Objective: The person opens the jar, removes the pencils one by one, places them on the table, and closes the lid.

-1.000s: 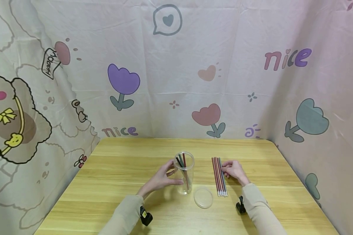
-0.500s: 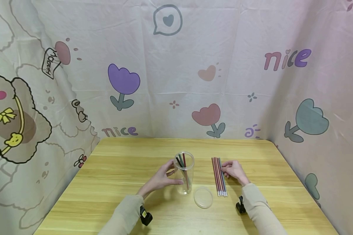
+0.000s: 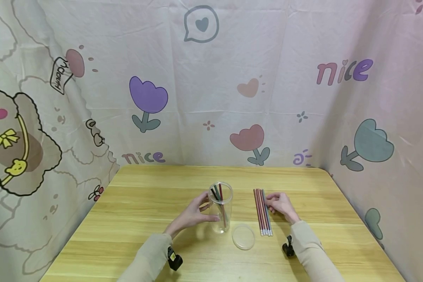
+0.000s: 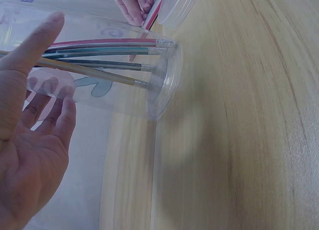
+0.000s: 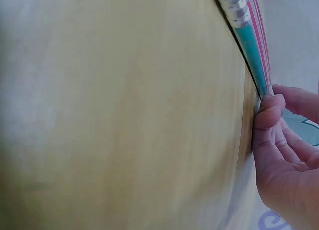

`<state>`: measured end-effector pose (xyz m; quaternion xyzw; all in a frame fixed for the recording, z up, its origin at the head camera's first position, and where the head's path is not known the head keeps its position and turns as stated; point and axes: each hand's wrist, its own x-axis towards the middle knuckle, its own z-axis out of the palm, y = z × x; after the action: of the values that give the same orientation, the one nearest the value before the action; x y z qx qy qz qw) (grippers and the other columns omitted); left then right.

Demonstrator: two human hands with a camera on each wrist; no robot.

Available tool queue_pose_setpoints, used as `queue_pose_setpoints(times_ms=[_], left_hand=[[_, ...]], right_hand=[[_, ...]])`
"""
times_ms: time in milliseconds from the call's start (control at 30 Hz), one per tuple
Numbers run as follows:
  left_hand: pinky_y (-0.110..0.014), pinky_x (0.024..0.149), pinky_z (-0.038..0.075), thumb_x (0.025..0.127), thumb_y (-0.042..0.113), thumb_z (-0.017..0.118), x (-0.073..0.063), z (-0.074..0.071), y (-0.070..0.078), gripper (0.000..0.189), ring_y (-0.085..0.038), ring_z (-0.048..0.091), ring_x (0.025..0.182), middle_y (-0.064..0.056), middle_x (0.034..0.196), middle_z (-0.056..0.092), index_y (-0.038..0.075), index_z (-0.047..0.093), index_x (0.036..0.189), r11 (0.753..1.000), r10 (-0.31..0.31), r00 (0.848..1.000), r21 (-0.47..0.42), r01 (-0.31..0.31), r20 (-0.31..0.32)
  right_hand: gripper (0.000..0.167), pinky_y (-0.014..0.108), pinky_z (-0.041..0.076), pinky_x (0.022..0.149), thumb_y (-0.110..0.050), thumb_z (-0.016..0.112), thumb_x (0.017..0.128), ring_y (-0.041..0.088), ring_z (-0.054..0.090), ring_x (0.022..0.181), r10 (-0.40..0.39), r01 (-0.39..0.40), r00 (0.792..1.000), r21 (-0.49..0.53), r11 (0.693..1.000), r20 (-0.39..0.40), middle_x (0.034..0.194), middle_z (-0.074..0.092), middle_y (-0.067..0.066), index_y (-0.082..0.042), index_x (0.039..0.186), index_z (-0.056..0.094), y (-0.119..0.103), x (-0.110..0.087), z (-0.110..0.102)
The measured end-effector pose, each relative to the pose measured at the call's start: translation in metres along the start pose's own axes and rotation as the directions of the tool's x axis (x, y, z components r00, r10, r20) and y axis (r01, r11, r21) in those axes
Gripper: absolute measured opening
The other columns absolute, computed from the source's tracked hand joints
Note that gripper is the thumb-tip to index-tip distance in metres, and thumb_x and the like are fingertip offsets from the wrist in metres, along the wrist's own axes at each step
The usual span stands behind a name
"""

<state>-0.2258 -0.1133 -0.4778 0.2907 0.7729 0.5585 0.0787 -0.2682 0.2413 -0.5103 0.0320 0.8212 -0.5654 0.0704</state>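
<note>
A tall clear plastic jar point(image 3: 228, 215) stands upright on the table, with my left hand point(image 3: 191, 215) gripping its side between thumb and fingers. Inside it lean several pencils point(image 4: 107, 51), their metal-ringed ends down at the bottom. To the jar's right, a row of several red and teal pencils point(image 3: 260, 213) lies flat, white eraser ends toward me. My right hand point(image 3: 281, 204) is at the row's right edge, and its thumb and fingers pinch the teal pencil point(image 5: 251, 50) there. In the right wrist view the fingertips hide part of that pencil.
A round clear lid point(image 3: 243, 237) lies flat between the jar and the row of pencils, nearer to me. The wood-grain table point(image 3: 144, 196) is bounded by a printed cloth point(image 3: 211, 90) behind and at the sides. Each wrist carries a small black camera point(image 3: 174, 260).
</note>
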Motion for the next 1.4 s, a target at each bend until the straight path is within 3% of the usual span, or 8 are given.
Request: queue_pose_setpoints(times_ms=[300, 567, 733, 900, 1100, 1233, 1400], left_hand=[[-0.051, 0.12, 0.042, 0.08, 0.015, 0.086, 0.0, 0.0, 0.001, 0.085, -0.041, 0.048, 0.139, -0.017, 0.146, 0.052, 0.009, 0.039, 0.151, 1.0, -0.013, 1.0, 0.009, 0.013, -0.002], [-0.054, 0.119, 0.041, 0.08, 0.017, 0.086, 0.0, 0.0, 0.002, 0.083, -0.042, 0.048, 0.139, -0.017, 0.144, 0.053, 0.01, 0.041, 0.15, 1.0, -0.024, 1.0, 0.005, 0.024, -0.001], [-0.056, 0.118, 0.041, 0.08, 0.017, 0.086, -0.001, 0.0, 0.002, 0.084, -0.043, 0.048, 0.139, -0.018, 0.144, 0.053, 0.009, 0.04, 0.15, 1.0, -0.027, 1.0, 0.009, 0.027, -0.004], [-0.055, 0.119, 0.04, 0.079, 0.017, 0.086, -0.001, 0.0, 0.001, 0.085, -0.044, 0.046, 0.14, -0.019, 0.148, 0.05, 0.007, 0.04, 0.15, 0.999, -0.038, 0.999, 0.003, 0.038, -0.008], [-0.055, 0.119, 0.04, 0.079, 0.017, 0.086, -0.001, 0.0, 0.001, 0.086, -0.044, 0.045, 0.141, -0.02, 0.149, 0.049, 0.006, 0.039, 0.151, 0.999, -0.041, 0.999, -0.013, 0.041, -0.007], [-0.054, 0.12, 0.04, 0.079, 0.017, 0.086, -0.001, 0.0, 0.001, 0.086, -0.044, 0.045, 0.141, -0.02, 0.149, 0.05, 0.007, 0.039, 0.151, 0.999, -0.048, 0.999, -0.013, 0.048, -0.007], [-0.055, 0.119, 0.04, 0.079, 0.017, 0.086, -0.001, 0.0, 0.002, 0.086, -0.044, 0.045, 0.141, -0.02, 0.149, 0.05, 0.007, 0.039, 0.151, 0.999, -0.044, 0.999, -0.012, 0.044, -0.004]], right_hand=[[0.039, 0.017, 0.045, 0.046, -0.003, 0.067, 0.091, 0.009, 0.053, 0.056, -0.029, 0.031, 0.999, 0.076, 0.997, -0.025, 0.074, 0.066, 0.004, 0.015, 0.124, 0.058, 0.003, 0.008, -0.004], [0.039, 0.019, 0.048, 0.049, -0.001, 0.067, 0.091, 0.01, 0.056, 0.06, -0.068, 0.075, 0.996, 0.114, 0.991, -0.062, 0.086, 0.067, 0.009, 0.015, 0.125, 0.057, -0.014, 0.005, -0.002], [0.037, 0.019, 0.051, 0.052, -0.003, 0.068, 0.09, 0.009, 0.057, 0.062, -0.135, 0.143, 0.987, 0.099, 0.985, -0.086, 0.087, 0.066, 0.007, 0.014, 0.123, 0.06, -0.027, 0.003, 0.002], [0.036, 0.019, 0.05, 0.055, -0.003, 0.069, 0.09, 0.004, 0.053, 0.06, -0.19, 0.196, 0.98, 0.139, 0.971, -0.06, 0.089, 0.066, 0.005, 0.011, 0.122, 0.061, -0.043, -0.002, 0.006], [0.035, 0.016, 0.049, 0.055, -0.007, 0.071, 0.09, 0.002, 0.055, 0.062, -0.276, 0.277, 0.961, 0.154, 0.948, -0.032, 0.089, 0.068, 0.002, 0.01, 0.12, 0.063, -0.065, -0.01, 0.014], [0.033, 0.017, 0.053, 0.065, -0.008, 0.072, 0.09, 0.003, 0.061, 0.071, -0.34, 0.337, 0.941, 0.145, 0.93, -0.004, 0.09, 0.068, 0.0, 0.009, 0.117, 0.065, -0.08, -0.017, 0.021], [0.03, 0.017, 0.053, 0.069, -0.009, 0.072, 0.091, 0.004, 0.064, 0.076, -0.405, 0.399, 0.914, 0.134, 0.907, 0.023, 0.094, 0.07, 0.006, 0.006, 0.116, 0.067, -0.097, -0.025, 0.028]])
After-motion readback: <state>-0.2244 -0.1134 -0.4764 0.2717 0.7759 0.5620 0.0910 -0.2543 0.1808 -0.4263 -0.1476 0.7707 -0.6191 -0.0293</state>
